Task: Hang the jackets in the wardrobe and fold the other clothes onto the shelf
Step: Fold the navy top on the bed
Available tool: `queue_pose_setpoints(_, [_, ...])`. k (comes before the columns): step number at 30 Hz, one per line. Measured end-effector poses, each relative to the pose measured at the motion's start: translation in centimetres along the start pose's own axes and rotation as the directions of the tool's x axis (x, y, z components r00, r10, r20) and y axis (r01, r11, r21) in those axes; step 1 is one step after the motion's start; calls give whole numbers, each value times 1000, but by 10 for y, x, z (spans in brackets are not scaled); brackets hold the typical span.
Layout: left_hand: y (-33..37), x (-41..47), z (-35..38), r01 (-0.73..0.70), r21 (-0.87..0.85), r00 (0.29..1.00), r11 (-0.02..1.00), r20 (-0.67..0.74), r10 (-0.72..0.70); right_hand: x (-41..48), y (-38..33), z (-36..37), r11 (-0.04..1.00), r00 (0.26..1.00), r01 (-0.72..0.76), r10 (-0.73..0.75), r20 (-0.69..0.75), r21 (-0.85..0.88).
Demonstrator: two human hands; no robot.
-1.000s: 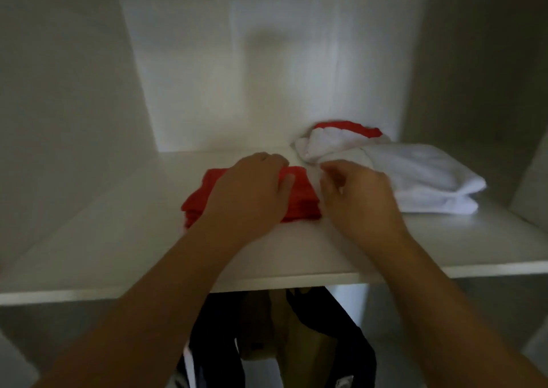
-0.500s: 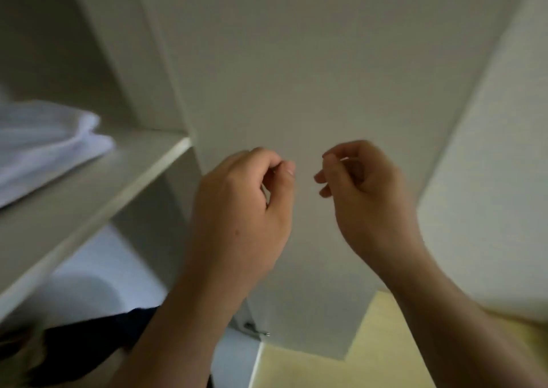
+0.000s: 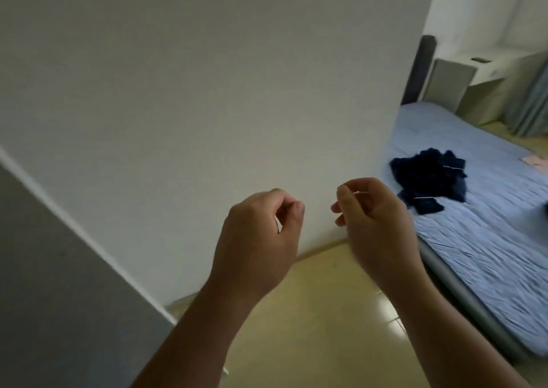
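Holding left hand [image 3: 258,239] and right hand [image 3: 376,224] up side by side before a white wardrobe panel [image 3: 207,105], fingers curled inward, gripping nothing. Facing a crumpled dark blue garment [image 3: 430,177] on the blue bed [image 3: 489,254], right of the panel's edge, beyond the yellow floor [image 3: 326,313].

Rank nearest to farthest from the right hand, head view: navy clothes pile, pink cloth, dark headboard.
1. navy clothes pile, on the bed just beyond the right hand.
2. pink cloth, at the bed's far right edge.
3. dark headboard, upright at the bed's far end.
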State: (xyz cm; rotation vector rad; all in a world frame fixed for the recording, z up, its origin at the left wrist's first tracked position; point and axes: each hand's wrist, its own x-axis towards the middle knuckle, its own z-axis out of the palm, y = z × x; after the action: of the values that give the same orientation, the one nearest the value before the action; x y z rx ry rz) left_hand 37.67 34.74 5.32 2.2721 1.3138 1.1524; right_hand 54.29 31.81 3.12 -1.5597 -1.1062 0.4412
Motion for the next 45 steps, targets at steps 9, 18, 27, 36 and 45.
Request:
queue_pose_setpoints(9, [38,115,176,-93,-98,968,991,226,113,115,106,-101,982,969,-162,138,-206,-102])
queue_pose_setpoints(18, [53,274,342,-253,-301,844,919,396,362,254,172,-166,928,863,-300,166,-477,-221])
queue_pose_setpoints(27, [104,358,491,-286,-423,724,860,492,483,337,237,-232,889,744,-416,210,-634,-194])
queue_pose_setpoints(36, [161,421,638,-429,-318,592,845,608,529,439,334,-329,873,642,-483,306,-703,-61])
queue_pose_setpoints(45, [137,493,766,-350,-166,553,922,758,346,542,426,-351,786,623,-617,468,-627,-26])
